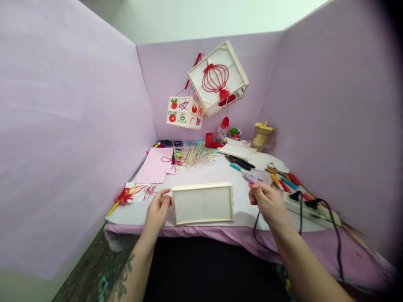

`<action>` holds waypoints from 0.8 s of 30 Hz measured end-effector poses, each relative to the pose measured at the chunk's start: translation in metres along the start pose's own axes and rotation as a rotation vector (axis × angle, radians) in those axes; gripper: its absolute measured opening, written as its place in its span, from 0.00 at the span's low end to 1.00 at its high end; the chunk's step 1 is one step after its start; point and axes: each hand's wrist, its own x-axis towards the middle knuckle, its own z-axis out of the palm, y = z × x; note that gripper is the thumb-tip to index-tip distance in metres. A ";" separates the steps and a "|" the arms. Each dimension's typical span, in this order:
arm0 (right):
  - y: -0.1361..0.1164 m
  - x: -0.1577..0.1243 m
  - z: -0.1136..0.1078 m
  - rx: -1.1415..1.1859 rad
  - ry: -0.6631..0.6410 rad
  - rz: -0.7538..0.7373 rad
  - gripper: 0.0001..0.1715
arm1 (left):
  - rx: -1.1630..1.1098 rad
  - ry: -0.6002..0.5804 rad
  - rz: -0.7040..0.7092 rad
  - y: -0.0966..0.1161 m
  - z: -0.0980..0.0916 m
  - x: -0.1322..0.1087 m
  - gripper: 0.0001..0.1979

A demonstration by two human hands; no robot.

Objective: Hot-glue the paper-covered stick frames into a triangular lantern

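On the left of the white-covered tabletop (217,174), a tangle of red strands (124,195) lies by a yellow stick (113,209). Just behind it, a sheet of pink paper (153,167) lies flat. Nearer the front edge comes the person's left hand (158,208), its fingers loosely bent with a gap between thumb and forefinger. The fingertips are just beside the left end of a white rectangular panel with a pale wooden frame (203,204); whether they touch it cannot be told. The panel is near the front edge, between the two hands. Behind it spread many thin sticks (197,155), with a small decorated lantern (185,112) and a larger one bearing a red lantern design (218,77) hanging above. Farther right lie dark-handled pliers (241,162). The right hand (267,200), well apart from the panel, is curled closed, thumb against forefinger; whether it pinches something small cannot be told. A lavender tool (251,178) lies just beyond it, and a power strip (310,211) sits to its right.
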 end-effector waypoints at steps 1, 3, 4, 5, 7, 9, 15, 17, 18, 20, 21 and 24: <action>0.003 0.000 0.001 -0.061 0.005 -0.002 0.29 | -0.018 -0.041 -0.023 0.000 0.001 0.000 0.31; 0.005 0.002 0.006 -0.133 0.032 -0.021 0.25 | -0.113 -0.131 -0.089 0.005 0.005 0.002 0.37; 0.004 0.003 0.009 -0.121 0.032 -0.029 0.20 | -0.172 -0.175 -0.124 0.008 0.008 0.003 0.40; 0.003 0.004 0.014 -0.081 0.011 -0.027 0.19 | -0.226 -0.213 -0.152 0.013 0.012 0.005 0.42; -0.003 0.006 0.023 0.030 -0.097 0.005 0.26 | -0.285 -0.265 -0.168 0.023 0.020 0.008 0.43; -0.010 0.007 0.032 0.119 -0.212 0.058 0.28 | -0.280 -0.284 -0.159 0.033 0.029 0.010 0.38; -0.026 -0.002 0.039 0.277 -0.208 0.001 0.23 | -0.142 -0.148 0.040 0.044 0.033 0.000 0.21; -0.025 -0.006 0.038 0.287 -0.221 -0.045 0.22 | -0.087 -0.155 0.132 0.040 0.028 -0.004 0.17; -0.023 -0.009 0.037 0.295 -0.239 -0.054 0.21 | -0.069 -0.161 0.153 0.037 0.026 -0.005 0.15; -0.019 -0.013 0.037 0.313 -0.273 -0.044 0.20 | -0.046 -0.167 0.157 0.030 0.022 -0.007 0.14; -0.016 -0.015 0.037 0.316 -0.282 -0.032 0.20 | -0.036 -0.170 0.148 0.027 0.021 -0.007 0.13; -0.009 -0.021 0.039 0.314 -0.295 0.002 0.21 | -0.007 -0.185 0.126 0.019 0.019 -0.009 0.14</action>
